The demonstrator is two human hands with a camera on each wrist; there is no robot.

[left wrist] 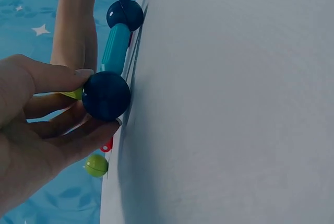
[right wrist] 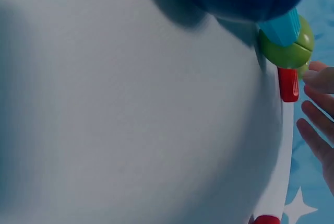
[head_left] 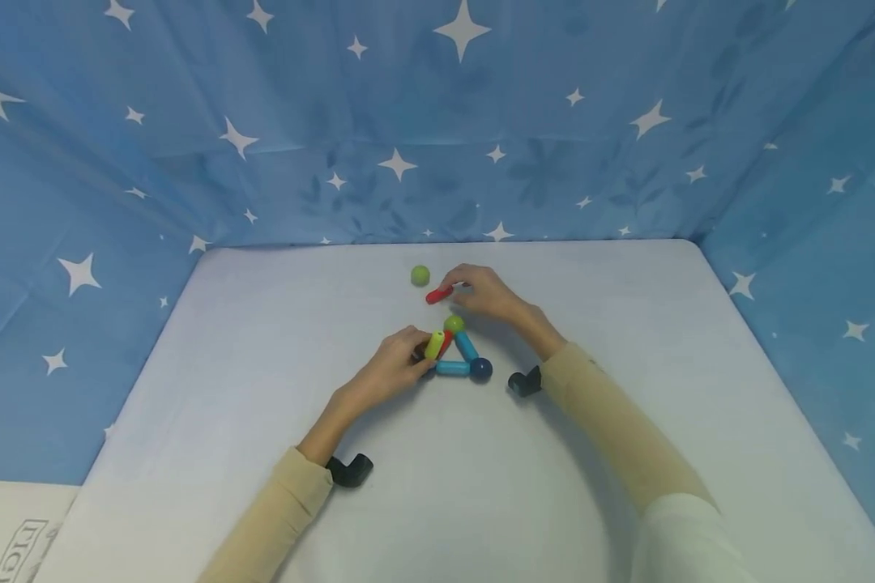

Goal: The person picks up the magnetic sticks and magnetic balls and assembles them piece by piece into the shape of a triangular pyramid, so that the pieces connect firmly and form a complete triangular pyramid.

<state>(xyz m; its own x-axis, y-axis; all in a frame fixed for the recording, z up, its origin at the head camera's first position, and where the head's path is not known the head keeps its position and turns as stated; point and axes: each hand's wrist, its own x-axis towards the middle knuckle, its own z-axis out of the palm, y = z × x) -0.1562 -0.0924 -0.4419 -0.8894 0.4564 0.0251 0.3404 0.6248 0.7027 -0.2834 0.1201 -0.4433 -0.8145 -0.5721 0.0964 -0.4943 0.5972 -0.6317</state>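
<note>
A triangle of blue and red sticks joined by balls lies on the white table. My left hand [head_left: 388,363] grips its left corner, thumb and fingers round a dark blue ball [left wrist: 106,96]. A yellow-green stick [head_left: 434,346] rises there beside the fingers. Blue sticks [head_left: 453,368] run to another dark blue ball [head_left: 481,369] and up to a green ball [head_left: 454,324]. Beyond the triangle, my right hand [head_left: 484,293] has its fingertips at one end of a loose red stick [head_left: 438,295]. In the right wrist view its fingers [right wrist: 313,110] look loosely spread, apart from the red stick [right wrist: 288,85].
A loose green ball [head_left: 420,275] sits farther back, left of the red stick. Another red piece [right wrist: 266,220] peeks in at the bottom of the right wrist view. Blue star-patterned cloth [head_left: 437,146] hangs along the back and sides of the table [head_left: 452,502].
</note>
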